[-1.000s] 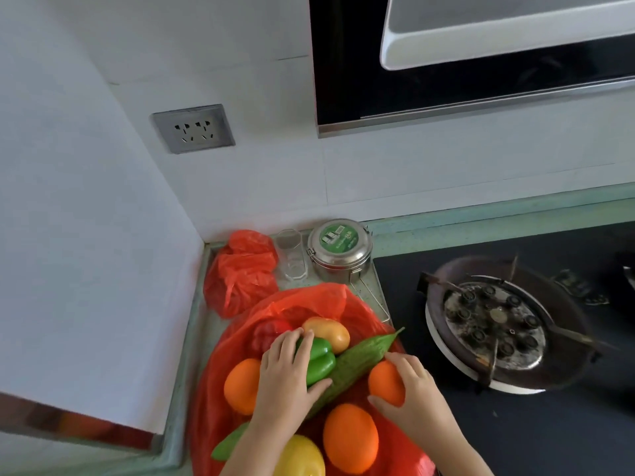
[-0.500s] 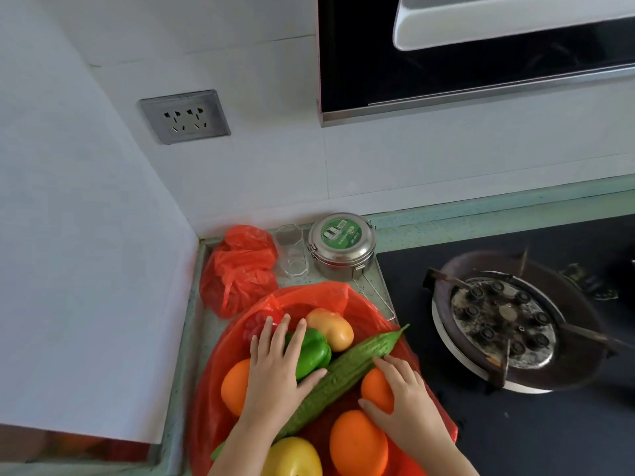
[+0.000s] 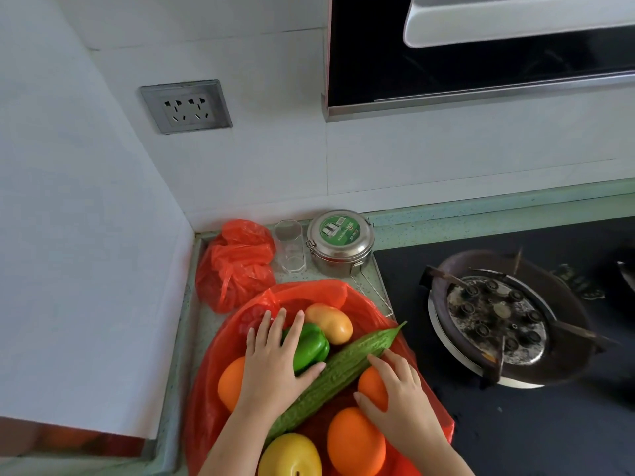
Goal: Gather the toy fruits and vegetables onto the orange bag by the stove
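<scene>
In the head view, the crinkled orange plastic bag (image 3: 371, 304) lay spread on the pale green counter (image 3: 192, 324) just left of the black gas stove (image 3: 498, 317). On it sat a glossy green toy bell pepper (image 3: 311, 345), a yellow-red toy mango (image 3: 331, 321), a long bumpy green toy bitter gourd (image 3: 347, 365), three toy oranges and a yellow toy fruit (image 3: 290, 456).

The left hand (image 3: 275, 365) lay flat, fingers spread wide, over the pepper and the leftmost orange (image 3: 230, 383). The right hand (image 3: 398, 396) cupped the small orange (image 3: 371, 386) beside the gourd, fingers curled around it.

The pile looked nearly gathered; this seemed the settling step. Next would call for nudging that orange inward from the bag's stove-side edge without rolling its neighbours off.
</scene>
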`<state>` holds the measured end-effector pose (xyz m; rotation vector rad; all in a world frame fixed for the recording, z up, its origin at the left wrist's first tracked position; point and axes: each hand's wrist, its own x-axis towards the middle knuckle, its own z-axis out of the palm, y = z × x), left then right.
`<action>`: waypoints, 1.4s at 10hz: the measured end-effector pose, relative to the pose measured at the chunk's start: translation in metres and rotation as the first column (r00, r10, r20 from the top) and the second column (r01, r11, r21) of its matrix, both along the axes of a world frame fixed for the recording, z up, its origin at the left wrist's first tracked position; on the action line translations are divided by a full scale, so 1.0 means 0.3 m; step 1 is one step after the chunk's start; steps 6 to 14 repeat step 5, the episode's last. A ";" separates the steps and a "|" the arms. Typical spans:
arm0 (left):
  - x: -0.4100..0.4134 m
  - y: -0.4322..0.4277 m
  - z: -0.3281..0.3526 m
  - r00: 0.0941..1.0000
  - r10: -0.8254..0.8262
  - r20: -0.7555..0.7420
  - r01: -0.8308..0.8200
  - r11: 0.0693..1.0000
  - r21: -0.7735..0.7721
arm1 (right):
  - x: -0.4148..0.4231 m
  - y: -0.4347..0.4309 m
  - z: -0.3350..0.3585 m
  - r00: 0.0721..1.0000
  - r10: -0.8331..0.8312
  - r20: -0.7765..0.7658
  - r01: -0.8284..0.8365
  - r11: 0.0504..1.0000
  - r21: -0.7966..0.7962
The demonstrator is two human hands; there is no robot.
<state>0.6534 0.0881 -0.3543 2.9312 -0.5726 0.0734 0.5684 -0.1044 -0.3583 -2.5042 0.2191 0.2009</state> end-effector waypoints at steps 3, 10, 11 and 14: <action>-0.070 0.028 0.056 0.994 0.068 0.083 -0.055 0.988 -0.147 | -0.022 0.011 0.068 0.994 0.016 0.108 -0.011 0.999 -0.048; -0.149 0.064 0.109 0.977 0.106 0.188 -0.063 0.973 -0.221 | -0.062 0.039 0.113 0.947 0.051 0.317 -0.005 0.990 -0.143; -0.149 0.064 0.109 0.977 0.106 0.188 -0.063 0.973 -0.221 | -0.062 0.039 0.113 0.947 0.051 0.317 -0.005 0.990 -0.143; -0.149 0.064 0.109 0.977 0.106 0.188 -0.063 0.973 -0.221 | -0.062 0.039 0.113 0.947 0.051 0.317 -0.005 0.990 -0.143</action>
